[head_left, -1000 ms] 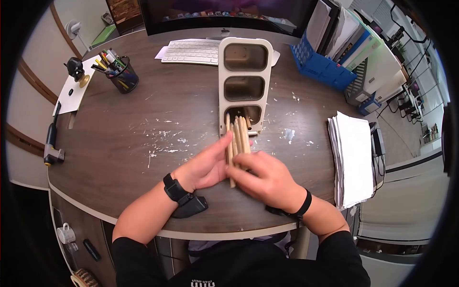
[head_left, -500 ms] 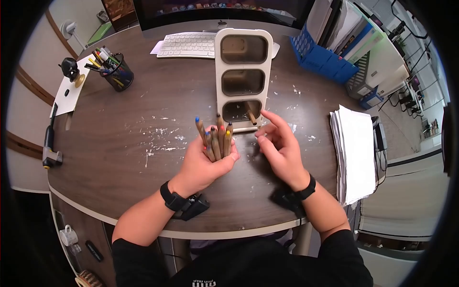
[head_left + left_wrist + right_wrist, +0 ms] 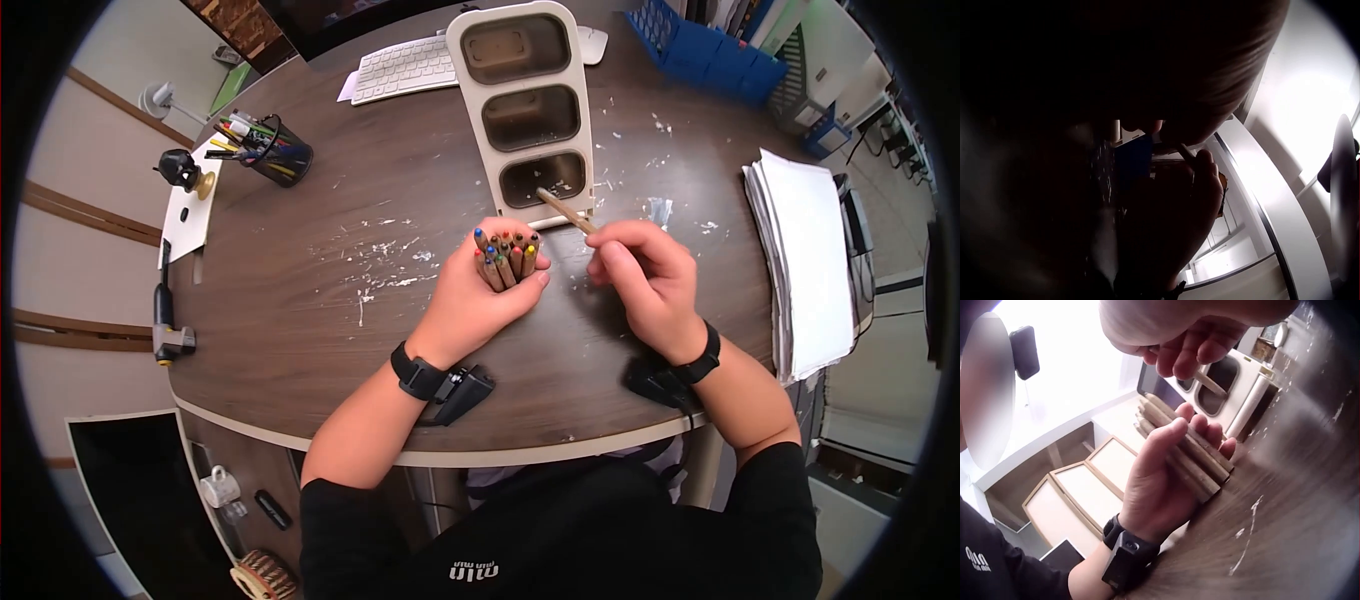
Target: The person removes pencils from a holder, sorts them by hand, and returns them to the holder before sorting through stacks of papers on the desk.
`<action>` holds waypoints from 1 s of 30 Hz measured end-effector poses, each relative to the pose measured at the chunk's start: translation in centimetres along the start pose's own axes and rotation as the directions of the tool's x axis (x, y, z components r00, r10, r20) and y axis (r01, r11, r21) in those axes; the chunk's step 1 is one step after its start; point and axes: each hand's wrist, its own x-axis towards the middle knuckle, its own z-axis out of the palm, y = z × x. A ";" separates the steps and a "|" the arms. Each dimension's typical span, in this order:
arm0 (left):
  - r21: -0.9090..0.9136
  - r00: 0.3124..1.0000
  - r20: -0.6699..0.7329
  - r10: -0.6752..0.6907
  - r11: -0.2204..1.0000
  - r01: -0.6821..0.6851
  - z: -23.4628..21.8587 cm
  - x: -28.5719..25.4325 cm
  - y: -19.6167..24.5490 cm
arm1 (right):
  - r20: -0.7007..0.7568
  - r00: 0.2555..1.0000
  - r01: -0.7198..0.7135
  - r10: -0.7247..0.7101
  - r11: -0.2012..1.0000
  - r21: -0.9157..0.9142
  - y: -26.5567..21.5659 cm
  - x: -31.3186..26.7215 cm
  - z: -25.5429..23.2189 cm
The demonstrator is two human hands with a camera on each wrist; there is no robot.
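Note:
My left hand (image 3: 478, 296) grips a bundle of wooden colored pencils (image 3: 508, 262), tips up, in front of the organizer. In the right wrist view the bundle (image 3: 1188, 450) lies across that hand's palm, the thumb over it. My right hand (image 3: 652, 285) pinches one pencil (image 3: 566, 210) by its end; its far end is at the lowest compartment of the white three-compartment organizer (image 3: 590, 140). No other pencil shows in the three compartments. The left wrist view is dark, with the right hand (image 3: 1175, 212) and a pencil visible there.
A keyboard (image 3: 405, 70) and mouse (image 3: 592, 46) lie behind the organizer. At the left stand a mesh pen cup (image 3: 285, 155) and a tool (image 3: 172, 335). To the right are a paper stack (image 3: 808, 265) and a blue file holder (image 3: 710, 62). White scraps dot the desk (image 3: 300, 370).
The right hand, empty half a second ago, now holds the pencil that stood in the lowest compartment. The left hand's bundle is more tightly gathered. The head view has shifted and tilted.

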 end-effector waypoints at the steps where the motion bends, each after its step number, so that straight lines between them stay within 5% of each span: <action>1: -0.001 1.000 0.006 -0.006 1.000 0.006 -0.1 0.0 0.3 | -0.011 1.000 -0.005 0.005 1.000 0.016 -0.2 -0.2 0.1; 3: 0.017 1.000 0.005 -0.010 1.000 0.010 -0.2 0.0 0.0 | -0.002 0.974 0.225 -0.225 0.974 -0.027 -0.7 -0.5 0.2; 4: 0.018 1.000 0.000 -0.003 1.000 0.003 -0.3 0.1 -0.1 | -0.015 0.975 0.223 -0.223 0.975 -0.018 -0.9 -0.4 0.1; 6: 0.040 1.000 0.018 -0.015 0.999 0.014 -0.5 0.0 0.0 | 0.157 0.896 0.427 -0.416 0.903 -0.047 -1.1 0.2 -0.2; 8: 0.060 0.999 0.035 -0.023 0.998 0.021 -0.7 0.1 -0.1 | 0.197 0.882 0.449 -0.429 0.891 -0.072 -0.7 0.4 0.0; 10: -0.017 0.998 0.034 -0.053 0.998 0.054 -0.8 0.1 -0.3 | 0.305 0.898 0.354 -0.318 0.933 -0.070 0.1 0.3 0.3; 11: -0.008 0.998 0.039 -0.058 0.998 0.059 -0.8 0.1 -0.2 | 0.325 0.934 0.170 -0.151 0.985 -0.032 0.1 0.0 0.5; 12: -0.013 0.998 0.019 -0.060 0.998 0.060 -0.8 0.1 -0.1 | 0.316 0.936 0.169 -0.152 0.985 -0.027 0.3 -0.1 0.5; 14: -0.011 0.998 0.003 -0.064 0.998 0.064 -0.6 0.1 0.0 | 0.317 0.943 -0.093 0.105 0.994 -0.053 0.5 -0.3 0.4; 20: 0.020 0.999 0.048 0.013 1.000 -0.014 -0.9 0.1 -0.3 | 0.362 0.919 -0.011 0.155 0.929 -0.369 0.6 0.2 0.1; 22: 0.204 0.961 0.155 0.229 0.944 -0.258 -1.2 0.4 -0.9 | 0.373 0.915 0.004 0.154 0.921 -0.390 0.5 0.3 0.0; 26: 0.044 0.985 0.136 0.106 0.993 -0.113 -0.2 -0.3 -0.3 | 0.381 0.916 0.044 0.128 0.911 -0.411 0.6 0.2 0.1; 30: 0.043 0.984 0.126 0.130 0.990 -0.136 -0.1 -0.3 -0.3 | 0.350 0.933 0.064 0.088 0.914 -0.401 0.8 0.1 0.1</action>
